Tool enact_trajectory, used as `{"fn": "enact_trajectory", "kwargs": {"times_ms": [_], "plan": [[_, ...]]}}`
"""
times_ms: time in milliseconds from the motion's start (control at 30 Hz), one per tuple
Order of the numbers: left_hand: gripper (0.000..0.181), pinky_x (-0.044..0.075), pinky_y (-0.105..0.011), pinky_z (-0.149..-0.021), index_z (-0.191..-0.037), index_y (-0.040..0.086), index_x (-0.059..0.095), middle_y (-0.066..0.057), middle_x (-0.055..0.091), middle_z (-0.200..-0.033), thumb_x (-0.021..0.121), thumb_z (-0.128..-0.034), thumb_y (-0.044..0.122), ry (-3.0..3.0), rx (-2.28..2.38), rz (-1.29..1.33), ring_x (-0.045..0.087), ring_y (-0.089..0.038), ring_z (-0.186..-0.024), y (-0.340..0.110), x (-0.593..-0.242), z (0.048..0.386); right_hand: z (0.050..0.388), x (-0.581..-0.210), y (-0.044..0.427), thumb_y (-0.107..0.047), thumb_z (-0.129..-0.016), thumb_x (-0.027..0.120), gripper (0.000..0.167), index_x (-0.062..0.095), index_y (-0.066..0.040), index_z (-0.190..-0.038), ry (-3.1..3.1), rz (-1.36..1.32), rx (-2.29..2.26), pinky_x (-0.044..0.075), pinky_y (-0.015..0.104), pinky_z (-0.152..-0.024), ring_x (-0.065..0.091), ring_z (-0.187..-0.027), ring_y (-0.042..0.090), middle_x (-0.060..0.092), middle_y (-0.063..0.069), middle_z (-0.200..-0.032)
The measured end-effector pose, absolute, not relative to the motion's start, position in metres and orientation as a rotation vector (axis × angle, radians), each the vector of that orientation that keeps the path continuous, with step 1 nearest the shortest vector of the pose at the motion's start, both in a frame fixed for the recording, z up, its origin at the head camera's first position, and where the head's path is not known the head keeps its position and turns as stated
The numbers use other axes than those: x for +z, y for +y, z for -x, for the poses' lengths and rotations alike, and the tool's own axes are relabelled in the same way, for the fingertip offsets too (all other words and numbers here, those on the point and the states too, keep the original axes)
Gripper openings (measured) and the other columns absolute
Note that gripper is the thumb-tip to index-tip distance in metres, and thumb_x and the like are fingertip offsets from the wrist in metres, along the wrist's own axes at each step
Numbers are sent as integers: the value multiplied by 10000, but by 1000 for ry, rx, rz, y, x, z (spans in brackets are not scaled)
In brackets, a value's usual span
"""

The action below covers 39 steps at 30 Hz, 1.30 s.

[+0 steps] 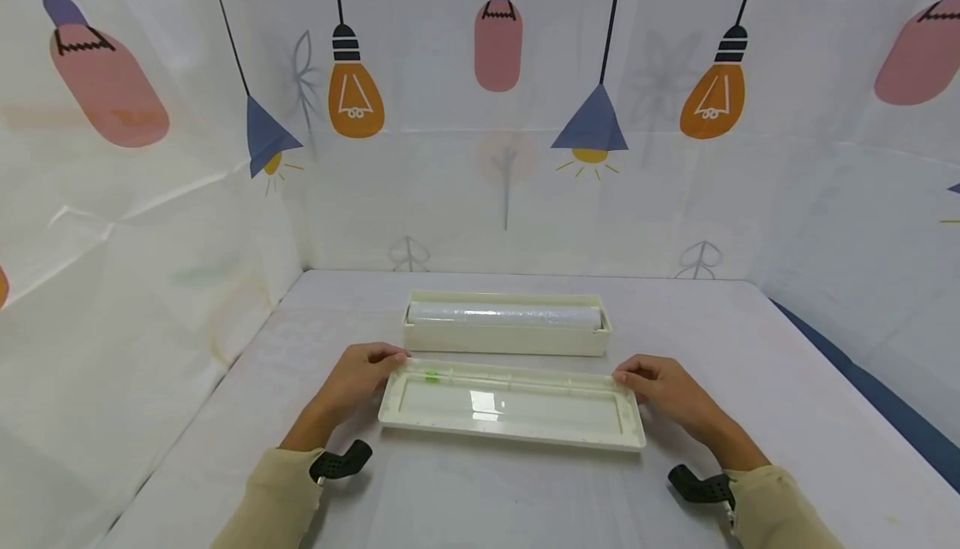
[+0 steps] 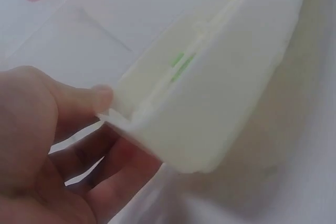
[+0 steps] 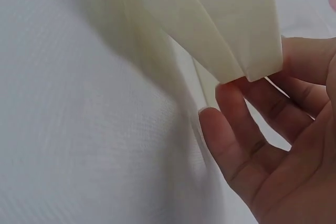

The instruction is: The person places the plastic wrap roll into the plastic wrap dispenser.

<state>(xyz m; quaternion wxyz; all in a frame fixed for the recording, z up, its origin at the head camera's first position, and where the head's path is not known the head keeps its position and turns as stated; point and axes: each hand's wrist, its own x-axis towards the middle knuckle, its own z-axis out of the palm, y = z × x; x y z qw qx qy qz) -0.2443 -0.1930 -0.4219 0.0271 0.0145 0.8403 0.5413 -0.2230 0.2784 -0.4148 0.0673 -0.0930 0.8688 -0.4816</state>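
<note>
A long cream plastic lid with a clear window in its middle is held by both hands in the head view. My left hand pinches its left end, thumb on top and fingers below. At the opposite end, my right hand pinches the far corner. A small green mark shows on the lid's inner side in the left wrist view. Just behind the lid stands a cream box of similar length. Inside it lies a roll of shiny clear film, likely cling film.
A white-covered table lies under everything. White sheets printed with lamps and bulbs hang at the back and both sides. A dark blue strip runs along the table's right edge. Each wrist wears a black camera mount.
</note>
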Motion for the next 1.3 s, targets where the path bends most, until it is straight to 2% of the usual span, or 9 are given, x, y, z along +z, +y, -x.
{"fn": "enact_trajectory", "kwargs": {"times_ms": [100, 233, 467, 800, 1100, 1300], "plan": [[296, 559, -363, -886, -1147, 48, 729, -71, 687, -1167, 664, -987, 289, 2576, 1702, -18, 618, -203, -1038, -192, -421, 245, 222, -414, 277, -320, -1000, 634, 329, 684, -18, -1121, 2602, 277, -1476, 543, 341, -740, 605, -933, 208, 672, 88, -1068], [318, 540, -416, -950, -1168, 53, 720, -75, 672, -1194, 655, -992, 309, 2581, 1707, 12, 612, -215, -1080, -193, -420, 244, 222, -413, 275, -313, -999, 637, 343, 674, 2, -1130, 2556, 264, -1530, 562, 359, -728, 621, -920, 221, 663, 116, -1076], [314, 542, -406, -946, -1176, 45, 715, -91, 667, -1210, 674, -981, 288, 2543, 1759, 39, 609, -229, -1101, -192, -421, 246, 219, -414, 275, -321, -995, 644, 336, 692, -10, -1114, 2603, 292, -1586, 585, 349, -744, 646, -968, 217, 676, 121, -1108], [452, 498, -452, -1009, -1250, 36, 674, -131, 620, -1319, 681, -963, 386, 2491, 1800, 59, 588, -285, -1200, -191, -422, 246, 218, -413, 273, -221, -994, 655, 266, 709, 24, -1082, 2711, 378, -1665, 596, 335, -696, 682, -882, 171, 704, 152, -1055], [563, 530, -451, -958, -1364, 28, 595, -163, 571, -1389, 595, -1000, 457, 2471, 1691, 73, 590, -317, -1196, -190, -422, 247, 215, -412, 274, -166, -990, 658, 215, 727, 18, -1078, 2838, 438, -1694, 593, 313, -670, 677, -831, 147, 714, 162, -1043], [652, 585, -380, -814, -1419, -24, 519, -167, 640, -1269, 531, -1021, 492, 2415, 1624, 130, 659, -266, -1048, -190, -420, 246, 217, -412, 276, -176, -998, 647, 210, 728, 4, -1071, 2904, 468, -1684, 594, 295, -682, 672, -855, 116, 726, 142, -1050]]}}
